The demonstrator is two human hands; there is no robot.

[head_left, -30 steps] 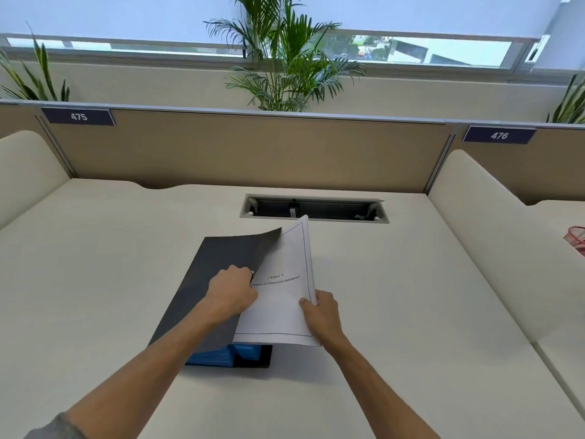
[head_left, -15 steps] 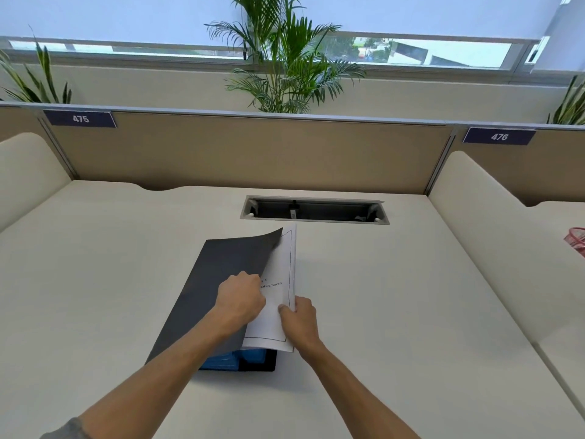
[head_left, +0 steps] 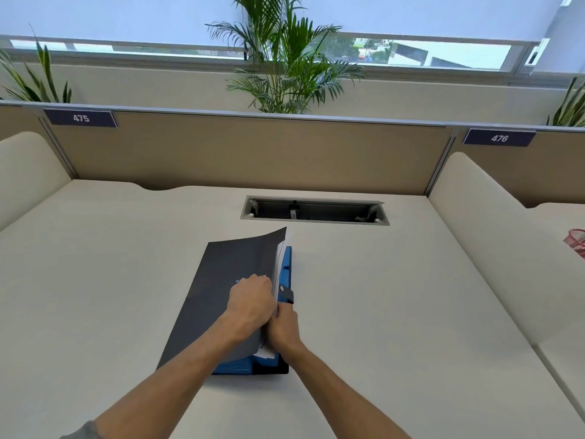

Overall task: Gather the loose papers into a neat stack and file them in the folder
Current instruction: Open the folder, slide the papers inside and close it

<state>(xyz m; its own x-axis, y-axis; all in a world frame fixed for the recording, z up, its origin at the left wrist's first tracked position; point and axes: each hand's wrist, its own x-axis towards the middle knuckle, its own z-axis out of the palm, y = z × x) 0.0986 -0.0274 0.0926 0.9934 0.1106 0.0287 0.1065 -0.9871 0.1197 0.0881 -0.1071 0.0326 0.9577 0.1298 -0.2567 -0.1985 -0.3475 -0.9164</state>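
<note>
A blue folder (head_left: 287,267) with a dark grey cover (head_left: 228,280) lies in the middle of the desk (head_left: 380,312). The cover is lifted along its right edge. My left hand (head_left: 251,301) grips that edge from above. The white papers (head_left: 280,261) are almost wholly under the cover; only a thin white strip shows along the right and a corner near the front. My right hand (head_left: 285,327) holds the papers' right edge, pressed close against my left hand. A dark clasp tab (head_left: 286,294) sticks out on the folder's right side.
A rectangular cable slot (head_left: 313,210) is cut into the desk behind the folder. Tan partitions (head_left: 253,150) wall the back, and rounded cream dividers (head_left: 493,229) close both sides. A red basket (head_left: 577,240) sits on the neighbouring desk at right.
The papers have slid leftward under the cover, from mostly exposed to nearly hidden. My right hand moved left with them until it met my left hand. The folder's blue right edge now shows.
</note>
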